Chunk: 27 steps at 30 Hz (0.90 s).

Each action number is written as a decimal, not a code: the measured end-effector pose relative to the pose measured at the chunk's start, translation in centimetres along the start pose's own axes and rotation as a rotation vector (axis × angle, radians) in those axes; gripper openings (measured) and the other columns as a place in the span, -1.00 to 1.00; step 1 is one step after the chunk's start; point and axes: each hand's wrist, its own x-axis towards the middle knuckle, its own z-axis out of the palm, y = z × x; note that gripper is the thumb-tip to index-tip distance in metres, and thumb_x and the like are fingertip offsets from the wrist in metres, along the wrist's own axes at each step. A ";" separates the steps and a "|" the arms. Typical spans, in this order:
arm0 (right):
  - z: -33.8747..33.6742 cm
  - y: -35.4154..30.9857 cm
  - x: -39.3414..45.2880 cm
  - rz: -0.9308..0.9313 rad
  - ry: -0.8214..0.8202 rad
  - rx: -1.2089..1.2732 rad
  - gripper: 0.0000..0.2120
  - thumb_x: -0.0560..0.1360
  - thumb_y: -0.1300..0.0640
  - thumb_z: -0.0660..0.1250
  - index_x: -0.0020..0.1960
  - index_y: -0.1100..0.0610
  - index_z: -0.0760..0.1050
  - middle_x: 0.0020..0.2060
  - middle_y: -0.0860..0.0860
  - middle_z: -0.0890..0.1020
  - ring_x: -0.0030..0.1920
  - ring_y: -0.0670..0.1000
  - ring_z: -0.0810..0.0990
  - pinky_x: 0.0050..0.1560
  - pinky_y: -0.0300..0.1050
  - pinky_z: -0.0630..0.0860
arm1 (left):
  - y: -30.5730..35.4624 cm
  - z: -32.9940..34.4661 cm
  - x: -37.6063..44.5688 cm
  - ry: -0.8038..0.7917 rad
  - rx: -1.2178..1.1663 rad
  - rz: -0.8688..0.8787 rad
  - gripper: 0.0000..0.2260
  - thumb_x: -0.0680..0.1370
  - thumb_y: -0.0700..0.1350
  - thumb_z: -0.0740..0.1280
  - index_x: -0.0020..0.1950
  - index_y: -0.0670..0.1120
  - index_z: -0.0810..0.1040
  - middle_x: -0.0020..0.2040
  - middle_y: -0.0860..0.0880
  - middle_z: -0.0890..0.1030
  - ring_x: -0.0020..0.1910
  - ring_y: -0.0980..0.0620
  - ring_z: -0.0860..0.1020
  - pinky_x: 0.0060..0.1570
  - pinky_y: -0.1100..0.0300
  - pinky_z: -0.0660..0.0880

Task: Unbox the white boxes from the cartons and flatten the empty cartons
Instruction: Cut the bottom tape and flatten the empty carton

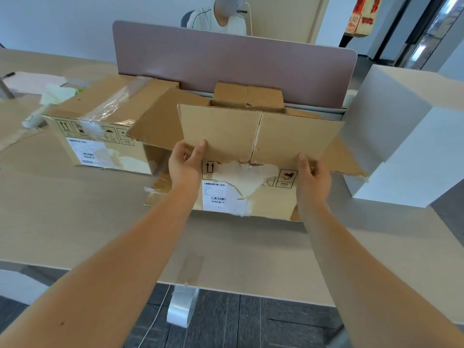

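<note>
On the desk's left side, a sealed carton [100,126] stands with clear tape across its top; judged not yet unboxed. At centre, an opened carton [251,192] lies before the pink divider [233,69], flaps spread. Left hand [185,164] pinches the near flap [258,134] at its lower left edge, thumb on its upper face; right hand [312,177] grips the same flap's lower right edge. Contents cannot be seen; the carton appears empty and its flattening under way, not complete. At right, stacked white boxes [401,136] stand just beside the carton, evidently already unpacked. Remaining: finish flattening; open and empty the sealed carton.
</note>
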 end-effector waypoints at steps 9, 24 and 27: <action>0.3 -9.1 1.9 -0.243 -0.047 -0.034 -0.70 0.58 0.04 0.19 0.22 0.19 0.43 -0.04 -0.11 0.48 0.05 -0.10 0.43 -0.17 -0.39 0.33 | 6.9 0.6 2.2 0.054 0.004 0.051 -0.71 0.56 -0.02 0.28 -0.30 -0.04 0.29 -0.30 0.07 0.38 -0.31 0.14 0.34 -0.28 0.30 0.29; 7.3 -22.5 4.0 -0.543 -0.164 -0.384 -0.68 0.57 -0.04 0.18 0.12 0.20 0.43 0.04 0.06 0.56 0.11 0.08 0.50 0.14 -0.02 0.36 | 13.5 -2.1 4.1 0.103 -0.350 -0.201 -0.85 0.60 -0.05 0.21 -0.16 -0.04 0.42 -0.15 0.02 0.51 0.03 -0.08 0.48 0.23 -0.13 0.42; 8.9 -23.1 4.0 -0.584 -0.183 -0.471 -0.68 0.57 -0.05 0.17 0.08 0.21 0.41 -0.05 0.05 0.53 0.08 0.12 0.50 0.19 0.09 0.36 | 12.9 -3.1 4.0 0.035 -0.441 -0.297 -0.88 0.60 -0.05 0.20 0.05 -0.08 0.43 -0.09 0.00 0.51 0.12 -0.11 0.48 0.25 -0.19 0.39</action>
